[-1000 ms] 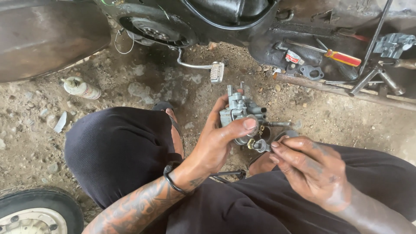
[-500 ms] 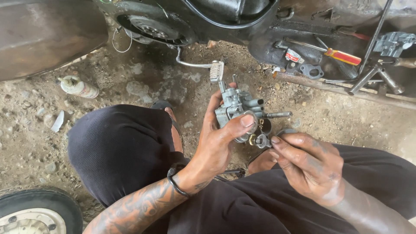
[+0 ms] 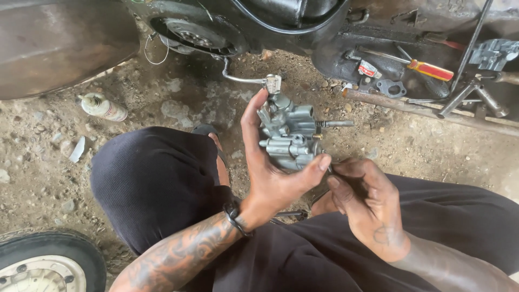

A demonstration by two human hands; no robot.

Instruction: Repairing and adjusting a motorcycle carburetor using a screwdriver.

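Fingers (image 3: 250, 127) of left hand (image 3: 273, 178) grip carburetor (image 3: 286, 135); bottle (image 3: 102, 106) lies apart.

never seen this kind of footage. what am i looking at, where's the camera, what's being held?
There is one view, from a camera worn on the person's head, looking down at their own lap and two bare hands; no robot is involved. The person crouches on a dirt floor beside a dark vehicle body.

The left hand grips a small grey metal engine part with a pin sticking out of its side, thumb against its lower edge. The right hand pinches with its fingers at that lower edge; what it holds is too small to tell.

On the ground lie a small pale bottle and a tyre. On the vehicle's ledge there is a red-handled screwdriver among loose metal parts.
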